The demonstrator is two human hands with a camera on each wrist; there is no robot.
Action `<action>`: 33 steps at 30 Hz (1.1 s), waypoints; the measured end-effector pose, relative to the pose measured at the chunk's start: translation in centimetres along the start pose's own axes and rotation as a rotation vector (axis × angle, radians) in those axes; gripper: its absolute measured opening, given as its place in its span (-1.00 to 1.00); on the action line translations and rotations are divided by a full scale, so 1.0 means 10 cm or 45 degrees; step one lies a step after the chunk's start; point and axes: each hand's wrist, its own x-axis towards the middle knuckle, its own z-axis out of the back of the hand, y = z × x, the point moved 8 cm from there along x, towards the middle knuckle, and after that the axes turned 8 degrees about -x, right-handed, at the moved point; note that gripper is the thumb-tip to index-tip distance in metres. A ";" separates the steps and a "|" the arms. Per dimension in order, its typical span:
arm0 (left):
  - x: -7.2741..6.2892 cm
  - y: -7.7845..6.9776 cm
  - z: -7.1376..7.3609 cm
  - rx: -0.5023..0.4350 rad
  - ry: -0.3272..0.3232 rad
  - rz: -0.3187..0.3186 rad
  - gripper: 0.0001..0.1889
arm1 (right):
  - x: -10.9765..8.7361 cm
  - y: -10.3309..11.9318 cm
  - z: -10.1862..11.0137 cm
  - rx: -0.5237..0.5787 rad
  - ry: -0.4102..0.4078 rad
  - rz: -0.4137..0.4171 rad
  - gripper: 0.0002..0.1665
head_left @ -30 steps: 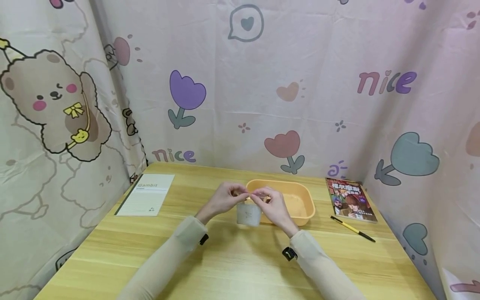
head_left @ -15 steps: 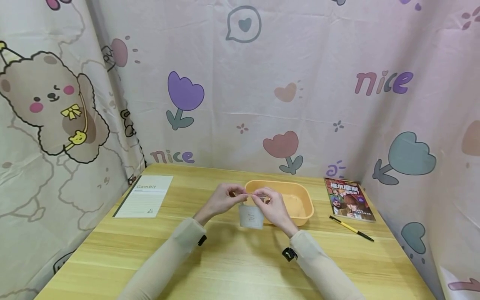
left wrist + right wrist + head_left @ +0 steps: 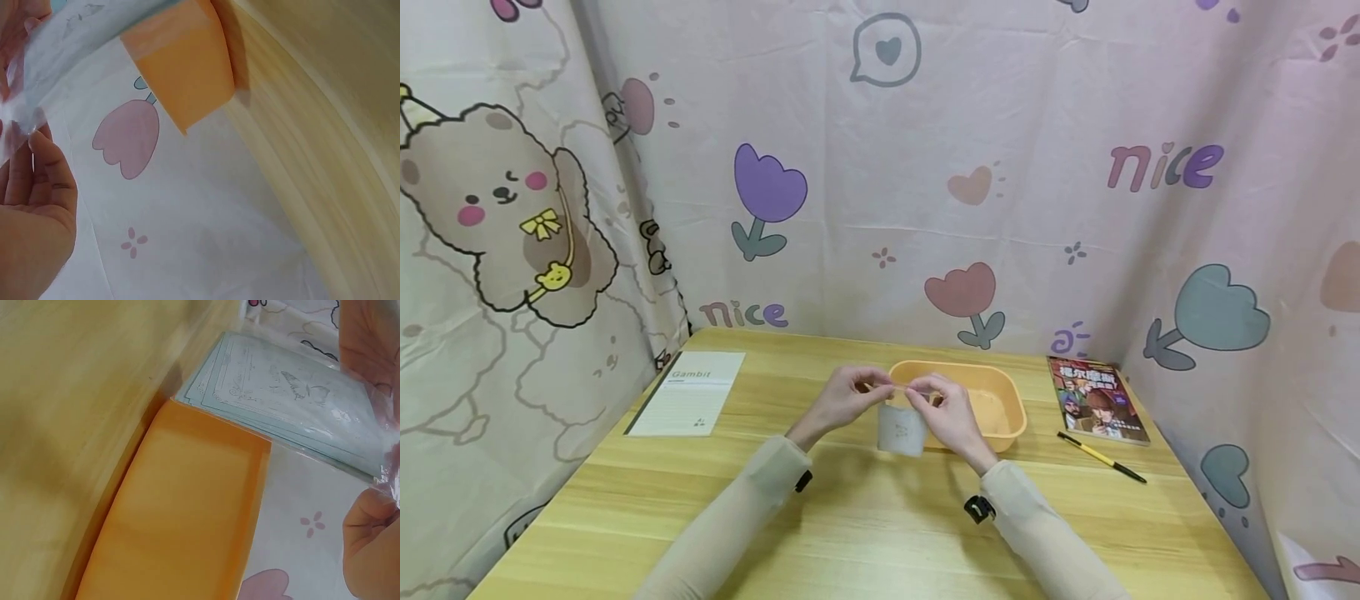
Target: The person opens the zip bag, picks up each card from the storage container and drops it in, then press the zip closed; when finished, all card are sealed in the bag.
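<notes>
A clear plastic bag (image 3: pixel 901 431) hangs upright from both hands in the head view. Inside it lies a stack of pale blue-green paper sheets (image 3: pixel 275 394), the front one printed with a butterfly. My left hand (image 3: pixel 848 396) pinches the bag's top edge between thumb and fingers. Close by on the same edge, my right hand (image 3: pixel 945 408) pinches too, a small gap between the two sets of fingertips. The left wrist view has the left hand (image 3: pixel 37 206) at the clear plastic; in the right wrist view, the right hand (image 3: pixel 375 544) is partly cut off.
Just behind the bag, an orange plastic basin (image 3: pixel 1000 404) stands on the wooden table (image 3: pixel 865 533). A Gambit notepad (image 3: pixel 688 393) lies at the left. To the right are a colourful magazine (image 3: pixel 1099 400) and a yellow-and-black pen (image 3: pixel 1101 457). Printed curtains (image 3: pixel 865 167) enclose the table.
My thumb tips, nearly touching earlier, have drawn slightly apart along the bag's top edge. The bag has swung a little beneath them, and both hands still pinch it.
</notes>
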 end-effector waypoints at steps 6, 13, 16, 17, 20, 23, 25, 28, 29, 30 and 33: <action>-0.01 0.03 0.02 -0.016 -0.036 0.041 -0.87 | 0.01 -0.09 0.03 0.058 0.008 -0.082 -0.87; 0.00 0.02 0.06 -0.068 -0.039 0.035 -0.92 | 0.02 -0.15 0.06 0.114 0.019 -0.076 -0.88; 0.00 0.01 0.07 -0.094 -0.004 0.023 -0.92 | 0.02 -0.17 0.08 0.099 0.018 -0.074 -0.87; 0.00 0.01 0.07 -0.094 0.007 0.021 -0.91 | 0.02 -0.18 0.08 0.095 0.015 -0.086 -0.87; 0.01 0.01 0.09 -0.105 0.025 0.027 -0.88 | 0.03 -0.25 0.11 0.108 -0.013 -0.154 -0.86; 0.01 0.02 0.12 -0.116 0.020 0.043 -0.87 | 0.03 -0.31 0.13 0.140 -0.021 -0.205 -0.85; 0.01 0.04 0.14 -0.137 0.019 0.062 -0.87 | 0.03 -0.33 0.14 0.149 -0.019 -0.209 -0.85; 0.01 0.09 0.15 -0.153 0.029 0.095 -0.85 | 0.03 -0.31 0.14 0.150 -0.018 -0.186 -0.86; 0.01 0.11 0.15 -0.157 0.032 0.107 -0.84 | 0.03 -0.31 0.14 0.149 -0.021 -0.179 -0.86; 0.01 0.12 0.15 -0.157 0.034 0.117 -0.83 | 0.03 -0.30 0.15 0.151 -0.025 -0.174 -0.86; 0.02 0.15 0.15 -0.140 0.035 0.139 -0.80 | 0.02 -0.30 0.15 0.162 -0.035 -0.179 -0.87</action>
